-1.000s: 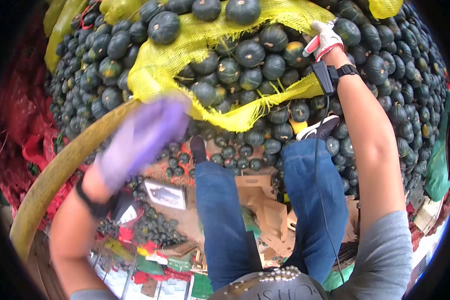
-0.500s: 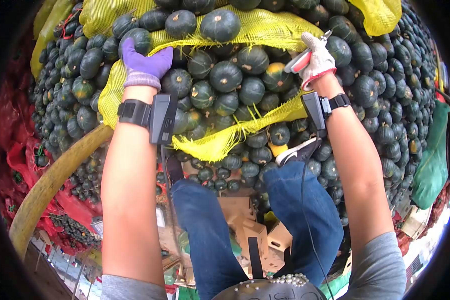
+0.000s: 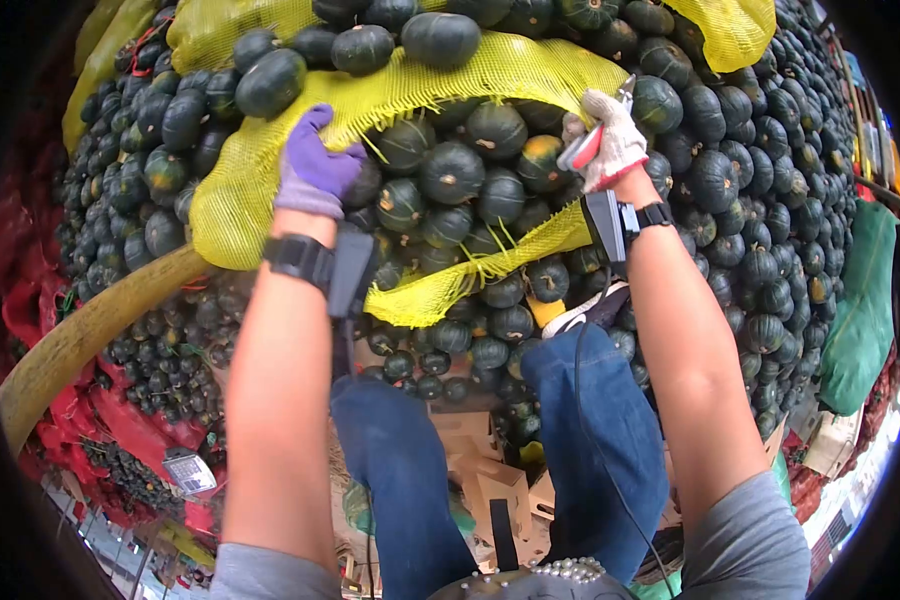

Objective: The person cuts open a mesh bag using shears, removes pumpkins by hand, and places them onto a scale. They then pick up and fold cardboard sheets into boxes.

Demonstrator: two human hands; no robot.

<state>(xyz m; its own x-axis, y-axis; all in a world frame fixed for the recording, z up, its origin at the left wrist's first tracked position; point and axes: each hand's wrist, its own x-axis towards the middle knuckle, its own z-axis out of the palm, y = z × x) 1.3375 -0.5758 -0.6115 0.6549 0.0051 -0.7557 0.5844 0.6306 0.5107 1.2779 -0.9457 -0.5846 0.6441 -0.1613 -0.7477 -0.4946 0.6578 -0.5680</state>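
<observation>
Left hand: purple-gloved hand [image 3: 320, 165] is lying at the net's left inner edge, fingers partly curled; whether it is gripping mesh, cannot tell.
Right hand: white-gloved hand [image 3: 612, 140] is closing around red-handled cutters [image 3: 585, 148], metal tip pointing up and away from the wearer.
Yellow net [image 3: 260, 160]: is lying spread over the pile, its frayed opening gaping between both hands.
Squashes in opening [image 3: 452, 173]: dark green, one orange-patched, are showing through the gap.
Surrounding squashes [image 3: 760, 270]: are heaping up on both sides; several are sitting on the net's far edge.
Green sack [image 3: 860, 310]: is standing at far right.
Cardboard boxes [image 3: 500, 500]: are lying below, between the legs.
</observation>
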